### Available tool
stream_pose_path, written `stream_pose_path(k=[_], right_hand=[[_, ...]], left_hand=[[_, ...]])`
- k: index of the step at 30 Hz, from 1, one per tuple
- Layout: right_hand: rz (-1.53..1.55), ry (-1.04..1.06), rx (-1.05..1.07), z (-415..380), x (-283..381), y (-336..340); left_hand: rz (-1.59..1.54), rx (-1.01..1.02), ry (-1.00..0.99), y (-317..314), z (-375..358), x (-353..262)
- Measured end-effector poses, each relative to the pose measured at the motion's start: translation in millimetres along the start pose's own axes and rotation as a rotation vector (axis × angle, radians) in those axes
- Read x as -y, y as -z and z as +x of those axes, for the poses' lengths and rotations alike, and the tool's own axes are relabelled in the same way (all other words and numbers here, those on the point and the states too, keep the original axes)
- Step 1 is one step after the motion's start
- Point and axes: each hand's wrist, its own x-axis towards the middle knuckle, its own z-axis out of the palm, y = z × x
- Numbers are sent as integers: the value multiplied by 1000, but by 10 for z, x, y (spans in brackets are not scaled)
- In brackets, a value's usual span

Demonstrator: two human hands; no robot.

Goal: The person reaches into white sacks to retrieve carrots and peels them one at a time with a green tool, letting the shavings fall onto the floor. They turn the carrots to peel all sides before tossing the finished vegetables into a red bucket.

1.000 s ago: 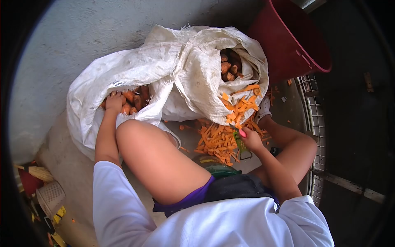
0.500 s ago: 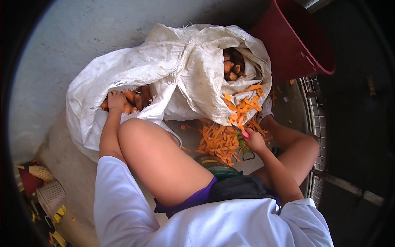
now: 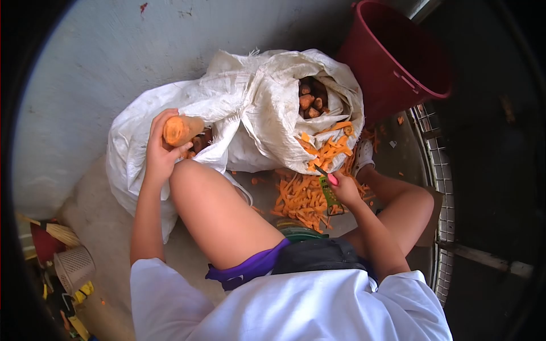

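A thick carrot [image 3: 181, 129] with a cut orange end is gripped in my left hand [image 3: 159, 149], raised over the mouth of the left white sack [image 3: 133, 122]. More carrots [image 3: 201, 142] show inside that sack. My right hand [image 3: 344, 190] is closed on a knife [image 3: 329, 176] with a pink handle and dark blade, its tip near the peelings on the right sack's edge. A green peeler [image 3: 331, 199] hangs just below that hand; how it is held is unclear. Orange peelings [image 3: 300, 196] are heaped on the floor between my legs.
The right white sack [image 3: 273, 108] holds brownish carrots [image 3: 311, 101]. A dark red bucket [image 3: 372, 74] leans behind it, beside a wire grille [image 3: 442, 170]. At the lower left are a beige perforated basket [image 3: 75, 268] and a broom [image 3: 61, 233]. A grey wall [image 3: 114, 62] stands behind.
My left hand has come up out of the left sack, now with a carrot in it. My right hand still holds the knife. The whole view has shifted slightly.
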Motion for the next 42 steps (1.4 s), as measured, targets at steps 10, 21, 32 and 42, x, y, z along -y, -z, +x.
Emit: stream_pose_path(k=[10,21,32,42], right_hand=[[188,9,-164,-143,183,368],[1154,-76,-555,-124,8,694],[1270,-32,-388,-201,1006,592],[1015,88,-526,-214,1309,508]], left_hand=[[-1935,191,289,-1706,-388,-1046],[-1446,386,795,-2111,-422,-382],[-1356,449,1076,-2477,-625,-435],[-1404,345,1109,-2528,-632,-343]])
